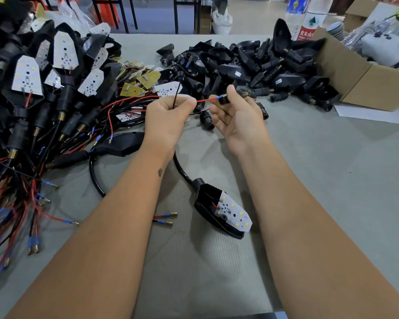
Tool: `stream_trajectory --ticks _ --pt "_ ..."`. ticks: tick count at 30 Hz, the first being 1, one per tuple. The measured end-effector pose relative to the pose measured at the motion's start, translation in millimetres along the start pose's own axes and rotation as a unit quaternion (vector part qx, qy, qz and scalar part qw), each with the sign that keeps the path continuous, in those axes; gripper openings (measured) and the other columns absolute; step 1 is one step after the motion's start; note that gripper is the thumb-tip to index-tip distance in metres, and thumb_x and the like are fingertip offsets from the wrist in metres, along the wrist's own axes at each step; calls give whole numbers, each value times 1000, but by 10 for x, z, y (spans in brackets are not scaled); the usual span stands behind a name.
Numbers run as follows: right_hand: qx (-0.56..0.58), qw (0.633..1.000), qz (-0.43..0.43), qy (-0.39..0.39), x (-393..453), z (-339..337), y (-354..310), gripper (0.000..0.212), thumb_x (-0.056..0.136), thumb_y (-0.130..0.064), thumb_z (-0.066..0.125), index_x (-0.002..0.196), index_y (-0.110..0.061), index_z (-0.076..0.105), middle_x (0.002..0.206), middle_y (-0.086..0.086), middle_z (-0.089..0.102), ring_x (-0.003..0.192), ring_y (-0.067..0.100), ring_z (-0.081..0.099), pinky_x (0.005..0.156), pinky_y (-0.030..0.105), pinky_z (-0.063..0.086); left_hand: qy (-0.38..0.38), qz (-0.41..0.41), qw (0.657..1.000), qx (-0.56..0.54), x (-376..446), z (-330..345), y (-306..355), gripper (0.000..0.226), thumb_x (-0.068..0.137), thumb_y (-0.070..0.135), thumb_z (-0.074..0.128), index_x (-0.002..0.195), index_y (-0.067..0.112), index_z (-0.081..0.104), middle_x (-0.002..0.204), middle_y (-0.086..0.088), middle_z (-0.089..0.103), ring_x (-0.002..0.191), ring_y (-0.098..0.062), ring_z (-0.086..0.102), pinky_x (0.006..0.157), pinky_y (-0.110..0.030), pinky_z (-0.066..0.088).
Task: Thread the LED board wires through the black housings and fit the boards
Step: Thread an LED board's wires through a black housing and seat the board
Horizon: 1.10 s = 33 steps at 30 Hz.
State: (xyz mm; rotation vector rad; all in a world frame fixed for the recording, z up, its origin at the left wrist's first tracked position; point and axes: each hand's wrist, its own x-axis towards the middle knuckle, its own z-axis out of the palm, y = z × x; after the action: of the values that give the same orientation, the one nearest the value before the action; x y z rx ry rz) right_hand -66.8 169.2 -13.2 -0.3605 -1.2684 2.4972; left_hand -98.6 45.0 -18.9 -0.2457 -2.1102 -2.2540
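My left hand (165, 119) pinches a red wire (205, 100) and a black wire (176, 93) above the table's middle. The red wire's blue-sleeved tip meets a small black housing stem (224, 100), which my right hand (237, 118) grips. Near the front, between my forearms, a black housing (205, 204) lies on the table with a white LED board (234, 211) resting in it, and a black sleeved cable (182, 171) curves out of its neck. Loose LED boards (167, 88) with wires lie behind my hands.
At the left is a heap of assembled housings with boards (27, 77) and red and black wires. A pile of bare black housings (251, 65) covers the back right, beside a cardboard box (364, 77). Water bottles (309, 17) stand behind. Grey table surface (320, 169) shows on the right.
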Motion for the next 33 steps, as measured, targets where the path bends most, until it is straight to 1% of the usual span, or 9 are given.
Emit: stream_trajectory --ticks 3,7,12,17,22,25,29,31,33 --pt "28 1000 -1 -1 -3 -10 -4 16 100 -24 55 102 -11 46 81 10 73 57 13 65 55 22 54 12 25 999 16 17 -7 -28 23 87 12 70 68 24 67 44 14 54 41 0 41 42 -11 32" --pt "60 998 11 8 -8 -20 -13 39 101 -28 51 127 1 50 80 6 73 58 10 64 54 21 53 21 24 999 18 37 -19 -48 24 84 13 72 64 24 67 49 13 58 44 -3 45 42 -11 33" --pt "63 998 19 1 -10 -11 -3 27 101 -27 50 113 -2 53 78 6 72 56 9 64 55 20 54 6 30 999 16 10 -21 -28 22 87 13 69 68 24 68 43 15 51 36 1 37 39 -10 29" --pt "81 996 21 -12 -5 11 2 19 101 -23 50 106 -4 51 81 10 72 60 12 66 57 22 55 12 4 1000 -4 15 -31 6 17 89 16 69 73 22 66 39 16 45 37 1 34 42 -12 30" --pt "103 994 21 -23 -10 24 3 29 102 -20 48 122 1 48 85 14 71 63 14 69 59 23 57 5 7 1000 -4 28 -38 -13 18 88 17 70 71 23 68 42 16 46 37 0 34 41 -12 29" --pt "63 998 9 -29 -17 38 12 9 101 -18 52 100 -10 47 78 11 71 62 14 68 61 23 57 -5 38 999 22 32 -20 -40 28 85 15 71 60 28 71 49 13 56 49 -6 44 49 -17 38" --pt "-7 999 -3 -39 -40 86 66 10 97 -15 58 90 -14 51 82 8 70 61 11 65 57 21 54 -30 69 997 28 19 9 -53 24 88 10 68 70 25 71 67 9 69 71 -10 59 73 -29 52" --pt "-47 998 -18 -34 -38 97 83 9 95 -15 62 87 -15 56 78 2 66 60 9 59 55 20 49 -32 63 997 36 10 10 -42 17 91 13 66 76 22 69 70 5 66 71 -10 57 71 -28 50" --pt "-90 995 -38 -32 -40 96 96 12 93 -13 64 83 -17 59 66 -6 59 55 6 48 52 19 42 -41 28 998 40 1 11 -24 17 94 16 59 78 21 64 59 8 53 53 -7 44 51 -20 41"
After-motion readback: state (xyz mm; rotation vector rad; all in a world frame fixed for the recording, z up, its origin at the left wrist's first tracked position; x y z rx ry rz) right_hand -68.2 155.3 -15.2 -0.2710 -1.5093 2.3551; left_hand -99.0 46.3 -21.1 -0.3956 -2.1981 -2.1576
